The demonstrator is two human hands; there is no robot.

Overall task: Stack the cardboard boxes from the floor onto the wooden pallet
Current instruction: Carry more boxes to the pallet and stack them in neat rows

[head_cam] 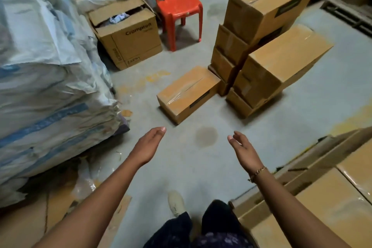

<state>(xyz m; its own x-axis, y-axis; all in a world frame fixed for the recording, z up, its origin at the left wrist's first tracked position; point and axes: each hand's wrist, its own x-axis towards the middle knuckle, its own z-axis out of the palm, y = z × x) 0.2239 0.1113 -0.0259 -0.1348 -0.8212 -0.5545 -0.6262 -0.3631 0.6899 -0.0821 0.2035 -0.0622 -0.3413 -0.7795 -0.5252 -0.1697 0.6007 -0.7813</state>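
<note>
We see the single box lying flat on the grey floor, ahead of both hands and apart from them. Its long axis runs from near left to far right, with a taped seam along the top following that line. The far end sits just beside the foot of the stacks. A dark label strip shows on its right side face; we cannot read it.

To the right stand two stacks of like boxes. The rear stack is taller, and the front stack is just beside it. Their top boxes lie on the same slant, and the dark labels on them are also unreadable.

Further left, an open box reads "Crompton" on its side; crumpled cloth or paper shows between its flaps. A red chair stands next to it, and white sacks are piled along the left.

The left hand and right hand reach forward with palms facing each other, fingers relaxed and holding nothing. A bracelet circles the right wrist. More boxes lie at near right.
</note>
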